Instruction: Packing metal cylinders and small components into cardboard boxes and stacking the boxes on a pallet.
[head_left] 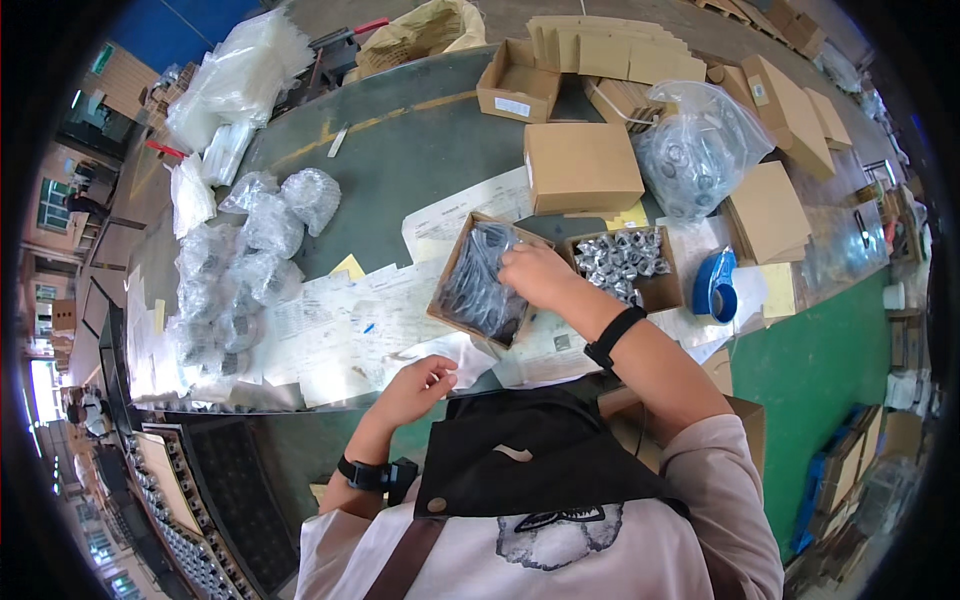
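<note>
My right hand (537, 273) reaches into a small cardboard box (452, 312) filled with clear plastic bags (478, 285) that have dark contents. Its fingers are bent down and closed on one bag; the fingertips are partly hidden. My left hand (412, 389) is at the table's near edge, its fingers loosely curled with a gap between thumb and forefinger. Beside those fingers lies a crumpled white sheet or bag (468, 358); no grip on it shows. Right of my right hand stands another cardboard box (662, 293) full of small shiny metal parts (622, 262).
A blue tape dispenser (716, 286) stands at the right. Behind the boxes are a closed carton (583, 170) and a large clear bag (697, 150) of round parts. Bubble-wrapped pieces (245, 265) are piled at the left. Printed papers (330, 325) cover the table's near side.
</note>
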